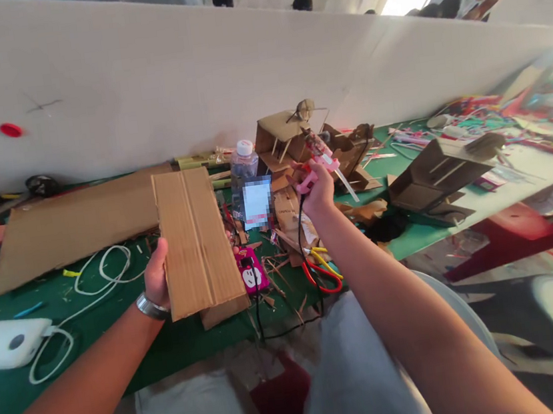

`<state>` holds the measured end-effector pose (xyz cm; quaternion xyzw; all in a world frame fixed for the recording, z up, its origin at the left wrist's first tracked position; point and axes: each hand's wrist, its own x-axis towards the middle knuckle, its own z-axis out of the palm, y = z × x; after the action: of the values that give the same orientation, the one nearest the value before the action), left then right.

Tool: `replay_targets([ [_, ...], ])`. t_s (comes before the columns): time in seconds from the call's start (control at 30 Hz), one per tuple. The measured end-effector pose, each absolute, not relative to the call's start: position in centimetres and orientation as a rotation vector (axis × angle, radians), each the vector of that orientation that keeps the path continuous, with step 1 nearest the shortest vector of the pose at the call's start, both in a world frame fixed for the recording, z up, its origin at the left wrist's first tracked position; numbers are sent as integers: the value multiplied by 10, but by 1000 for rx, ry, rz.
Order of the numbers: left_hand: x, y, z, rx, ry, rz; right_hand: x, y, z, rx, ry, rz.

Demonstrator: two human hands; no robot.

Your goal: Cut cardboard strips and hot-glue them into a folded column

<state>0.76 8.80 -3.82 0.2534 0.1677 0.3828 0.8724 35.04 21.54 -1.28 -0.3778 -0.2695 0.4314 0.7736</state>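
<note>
- The green table (149, 360) runs across the scene, its near middle strewn with scraps; clutter there could snag whatever is set down.
- A long cardboard sheet (81, 221) lies at the far left.
- The cardboard panel (194, 240) is raised over the table, left of centre, with a crease down its length. Gripped only at its left edge, it could swing or bend along that crease if its right side is pressed.
- A cardboard model (275, 133) stands at far centre, behind the gun; knocking it could loosen its thin sticks.
- The left hand (156, 275) pinches the panel, thumb on the front; the other fingers are hidden behind it.
- The right hand (320, 191) is closed round the grip of the pink glue gun (321, 156), right of centre, nozzle end pointing far. If hot, it could burn skin or drip; whether it is hot, I cannot tell.
- Pliers (322, 275) with red and yellow handles lie beneath the black cord (299, 231), which could catch on them and tug the gun.
</note>
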Motion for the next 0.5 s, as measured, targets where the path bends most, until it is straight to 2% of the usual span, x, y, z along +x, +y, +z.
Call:
replay_targets([
  [0.23,-8,101,-52,418,798,758,344,154,18,-926,-737,910],
  [0.5,0,96,-45,532,431,763,299,34,48,-798,-973,1514],
])
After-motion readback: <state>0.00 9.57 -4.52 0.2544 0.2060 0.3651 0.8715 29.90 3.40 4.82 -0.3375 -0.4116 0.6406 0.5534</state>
